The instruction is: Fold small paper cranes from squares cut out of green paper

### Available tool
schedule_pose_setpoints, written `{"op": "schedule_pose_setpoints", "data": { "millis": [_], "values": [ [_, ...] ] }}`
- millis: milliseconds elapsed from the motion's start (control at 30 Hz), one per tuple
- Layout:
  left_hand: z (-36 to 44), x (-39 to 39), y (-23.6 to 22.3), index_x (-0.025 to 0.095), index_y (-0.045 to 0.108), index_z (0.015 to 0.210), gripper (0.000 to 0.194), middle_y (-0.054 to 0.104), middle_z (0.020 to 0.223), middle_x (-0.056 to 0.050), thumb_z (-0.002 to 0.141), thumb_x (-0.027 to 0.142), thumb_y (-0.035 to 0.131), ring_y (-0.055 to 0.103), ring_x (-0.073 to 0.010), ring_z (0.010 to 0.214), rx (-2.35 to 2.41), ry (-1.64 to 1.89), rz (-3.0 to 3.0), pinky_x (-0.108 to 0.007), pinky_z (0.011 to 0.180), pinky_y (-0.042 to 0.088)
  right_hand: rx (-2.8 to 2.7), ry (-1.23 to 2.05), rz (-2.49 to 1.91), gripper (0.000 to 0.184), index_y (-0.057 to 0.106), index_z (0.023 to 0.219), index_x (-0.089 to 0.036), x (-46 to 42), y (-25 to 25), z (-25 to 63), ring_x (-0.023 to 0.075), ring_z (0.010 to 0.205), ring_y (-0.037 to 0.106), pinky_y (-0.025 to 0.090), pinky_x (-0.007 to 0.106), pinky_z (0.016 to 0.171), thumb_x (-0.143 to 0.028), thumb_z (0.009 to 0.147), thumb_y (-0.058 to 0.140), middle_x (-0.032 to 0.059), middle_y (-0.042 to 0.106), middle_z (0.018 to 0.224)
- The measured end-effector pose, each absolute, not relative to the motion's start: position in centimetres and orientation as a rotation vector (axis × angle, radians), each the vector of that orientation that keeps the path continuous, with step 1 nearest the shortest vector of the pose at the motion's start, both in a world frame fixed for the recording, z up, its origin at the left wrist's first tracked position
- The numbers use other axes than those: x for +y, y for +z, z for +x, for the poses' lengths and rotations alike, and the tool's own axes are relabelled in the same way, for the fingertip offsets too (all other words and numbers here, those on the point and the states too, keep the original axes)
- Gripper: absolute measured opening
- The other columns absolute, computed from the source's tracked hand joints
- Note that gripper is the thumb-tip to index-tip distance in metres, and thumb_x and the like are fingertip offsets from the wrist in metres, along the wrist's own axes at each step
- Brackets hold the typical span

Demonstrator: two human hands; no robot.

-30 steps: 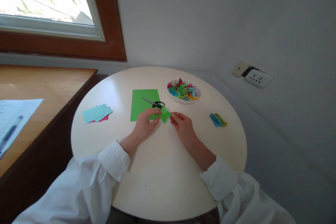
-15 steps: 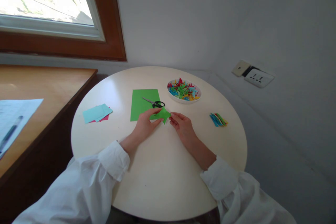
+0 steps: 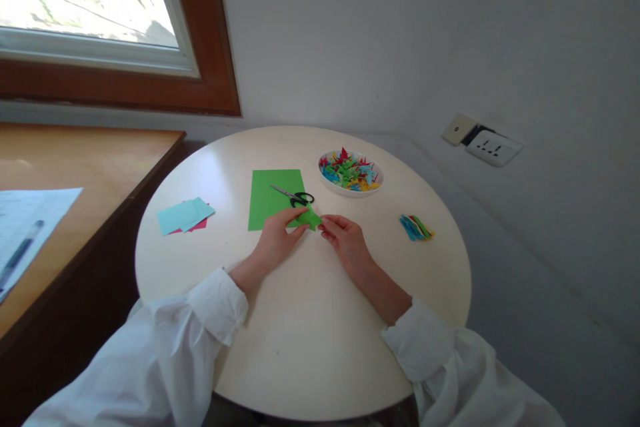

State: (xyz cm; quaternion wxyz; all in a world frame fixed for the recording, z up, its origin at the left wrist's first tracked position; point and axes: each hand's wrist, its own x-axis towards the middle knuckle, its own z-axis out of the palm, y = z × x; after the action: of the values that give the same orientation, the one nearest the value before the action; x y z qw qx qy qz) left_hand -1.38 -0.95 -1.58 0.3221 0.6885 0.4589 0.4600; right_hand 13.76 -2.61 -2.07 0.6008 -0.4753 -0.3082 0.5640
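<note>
Star (image 3: 311,216), green paper, creased and pointed: held at the middle of the white table (image 3: 310,353), over the near right corner of a green sheet (image 3: 263,203). Left hand (image 3: 279,232): fingers grasping the star's left side, thumb on the near edge, probably to keep the body steady. Right hand (image 3: 347,237): fingers pinching the star's right tip, apparently because so small a point needs a fine grip. Held from opposite sides, the paper can likely be shaped without a surface beneath it.

Scissors (image 3: 300,199), black-handled: across the sheet, unheld, blades to the far left, handles just beyond the star; seemingly set aside yet within reach. Bowl (image 3: 351,194), white, far right: filled with many-coloured folded pieces (image 3: 347,175), its wall presumably there to stop light paper scattering. Strips (image 3: 416,228), several colours: bunched at right, probably for order. Cards (image 3: 181,216), pale blue over pink: overlapped at left, well apart from the hands, perhaps to leave the middle free.
</note>
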Motion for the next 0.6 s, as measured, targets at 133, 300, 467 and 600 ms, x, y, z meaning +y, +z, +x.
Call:
{"op": "schedule_pose_setpoints", "data": {
  "millis": [133,300,467,600],
  "values": [
    [-1.34,-0.92,-1.92,0.021,0.070,0.096,0.028,0.070,0.102,-0.009,0.069,0.025,0.067,0.064,-0.0250,0.093,1.179,1.219,1.746,-0.040,0.089,0.047,-0.801,1.240,-1.158,0.022,0.067,0.067,-0.020,-2.67,-2.09,13.64,0.0135,0.064,0.061,0.046,0.028,0.064,-0.032,0.051,0.076,0.0003,0.067,0.066],
    [-1.19,-0.97,-1.95,0.018,0.070,0.096,0.028,0.070,0.101,-0.010,0.069,0.024,0.065,0.065,-0.0245,0.091,1.157,1.201,1.691,-0.040,0.088,0.048,-1.002,1.048,-1.182,0.021,0.060,0.071,-0.021,-2.87,-2.05,13.47,0.0147,0.063,0.061,0.044,0.026,0.057,-0.034,0.058,0.071,-0.0011,0.065,0.066],
    [-1.00,-0.96,-1.92,0.015,0.069,0.096,0.028,0.070,0.102,-0.012,0.069,0.024,0.065,0.065,-0.0253,0.091,1.135,1.177,1.583,-0.040,0.087,0.049,-1.168,0.936,-1.121,0.014,0.056,0.071,-0.022,-3.17,-2.17,13.32,0.0148,0.066,0.059,0.047,0.028,0.064,-0.032,0.066,0.065,-0.0015,0.061,0.068],
    [-0.86,-0.78,-2.10,0.015,0.067,0.093,0.026,0.070,0.099,-0.012,0.068,0.023,0.066,0.065,-0.0238,0.089,1.112,1.168,1.500,-0.038,0.085,0.049,-1.240,0.884,-1.132,0.012,0.057,0.073,-0.022,-3.18,-2.56,13.42,0.0159,0.070,0.059,0.048,0.029,0.069,-0.032,0.069,0.062,0.0000,0.061,0.072]
  ]
}}
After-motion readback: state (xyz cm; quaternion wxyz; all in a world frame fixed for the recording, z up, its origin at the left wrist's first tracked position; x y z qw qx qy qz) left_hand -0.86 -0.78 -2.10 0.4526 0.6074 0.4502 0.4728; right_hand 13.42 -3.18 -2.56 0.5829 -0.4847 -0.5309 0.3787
